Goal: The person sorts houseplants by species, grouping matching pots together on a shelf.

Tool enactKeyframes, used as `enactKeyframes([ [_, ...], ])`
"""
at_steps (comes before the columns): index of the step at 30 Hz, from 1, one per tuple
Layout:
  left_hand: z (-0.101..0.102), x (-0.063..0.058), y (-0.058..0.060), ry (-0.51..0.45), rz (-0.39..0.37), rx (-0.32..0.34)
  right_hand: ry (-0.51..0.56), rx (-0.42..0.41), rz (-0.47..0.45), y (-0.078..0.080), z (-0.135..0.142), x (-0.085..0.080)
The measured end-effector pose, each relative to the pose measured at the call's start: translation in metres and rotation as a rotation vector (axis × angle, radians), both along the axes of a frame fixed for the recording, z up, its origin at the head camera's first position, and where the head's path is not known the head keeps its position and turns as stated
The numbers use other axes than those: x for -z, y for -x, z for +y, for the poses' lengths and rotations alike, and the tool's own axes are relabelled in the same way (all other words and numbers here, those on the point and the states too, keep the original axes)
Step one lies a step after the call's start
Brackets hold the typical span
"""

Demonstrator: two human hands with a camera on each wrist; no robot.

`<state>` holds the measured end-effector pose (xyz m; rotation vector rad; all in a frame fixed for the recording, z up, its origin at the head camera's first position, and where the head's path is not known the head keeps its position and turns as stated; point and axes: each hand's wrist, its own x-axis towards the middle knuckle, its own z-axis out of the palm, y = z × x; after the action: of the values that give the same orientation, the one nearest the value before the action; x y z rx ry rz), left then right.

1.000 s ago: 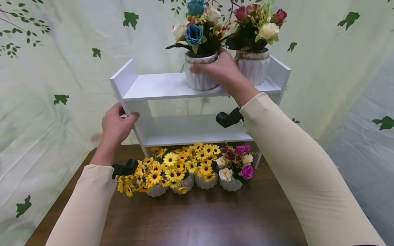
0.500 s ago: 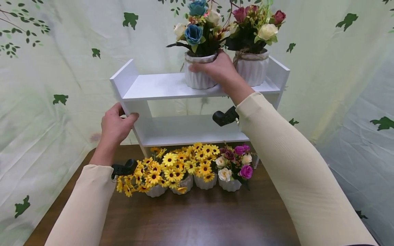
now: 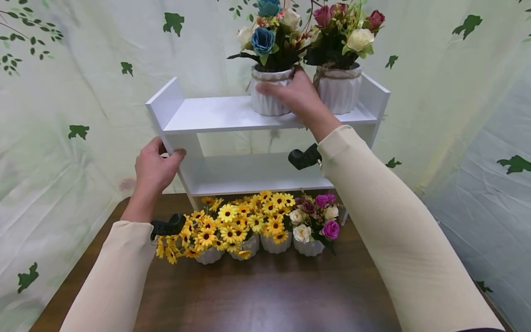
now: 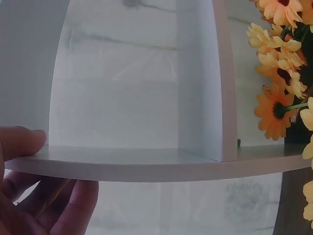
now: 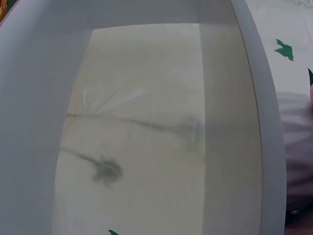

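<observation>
My right hand (image 3: 300, 94) grips a white ribbed flowerpot (image 3: 269, 103) on the right half of the shelf's top board, its thumb across the front. The pot bears blue and cream roses (image 3: 263, 41) and has twine round its neck. Close to its right stands a similar pot (image 3: 340, 92) with red and cream roses. My left hand (image 3: 155, 166) pinches the left side panel of the white shelf (image 3: 207, 115). In the left wrist view the thumb (image 4: 24, 141) lies on one face, the fingers (image 4: 80, 203) on the other. The right wrist view shows mostly the lower compartment.
Several pots of yellow daisies (image 3: 232, 226) and one pot of purple and cream roses (image 3: 309, 246) stand in a row before the shelf on the brown table (image 3: 265, 295). A leaf-printed curtain (image 3: 103, 69) hangs behind. Wrist cameras sit below both hands.
The pot with blue roses has shifted slightly back and to the right, towards the pot with red roses, with my right hand on it. My left hand stays on the shelf's side panel.
</observation>
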<state>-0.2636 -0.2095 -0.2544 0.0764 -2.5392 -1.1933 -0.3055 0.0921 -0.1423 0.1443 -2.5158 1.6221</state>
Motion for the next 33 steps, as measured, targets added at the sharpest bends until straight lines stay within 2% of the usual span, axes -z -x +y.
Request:
enactKeyframes([
  [3,0.000,0.000,0.000,-0.004,0.006,-0.014,-0.099,0.025,-0.014,-0.004,0.000,0.001],
  [6,0.000,-0.001,0.000,-0.004,0.003,-0.025,-0.261,0.042,0.032,-0.018,0.004,0.001],
  [7,0.000,-0.002,0.001,-0.004,0.002,-0.026,-0.302,0.045,0.083,-0.025,0.007,0.003],
  [9,0.000,-0.002,0.001,0.004,0.003,-0.024,-0.316,0.040,0.240,-0.043,0.015,0.010],
  [11,-0.001,-0.002,0.001,0.015,0.006,-0.024,-0.280,0.022,0.416,-0.064,0.026,0.022],
  [13,-0.002,-0.001,0.001,0.023,0.005,-0.015,-0.247,-0.002,0.549,-0.085,0.041,0.037],
  [16,-0.004,0.001,0.001,0.021,-0.007,0.002,-0.266,-0.030,0.615,-0.115,0.070,0.069],
  [18,-0.004,0.001,0.002,0.018,-0.016,0.020,-0.313,-0.039,0.605,-0.131,0.092,0.097],
  [21,-0.005,0.002,0.002,0.014,-0.029,0.037,-0.385,-0.023,0.555,-0.147,0.125,0.142],
  [25,-0.007,0.001,0.001,0.011,-0.032,0.042,-0.424,0.015,0.367,-0.156,0.157,0.191],
  [30,-0.007,0.000,0.003,0.004,-0.040,0.061,-0.398,0.008,0.111,-0.155,0.178,0.229],
  [33,-0.009,-0.001,0.003,0.001,-0.044,0.071,-0.397,-0.044,0.016,-0.149,0.178,0.246],
])
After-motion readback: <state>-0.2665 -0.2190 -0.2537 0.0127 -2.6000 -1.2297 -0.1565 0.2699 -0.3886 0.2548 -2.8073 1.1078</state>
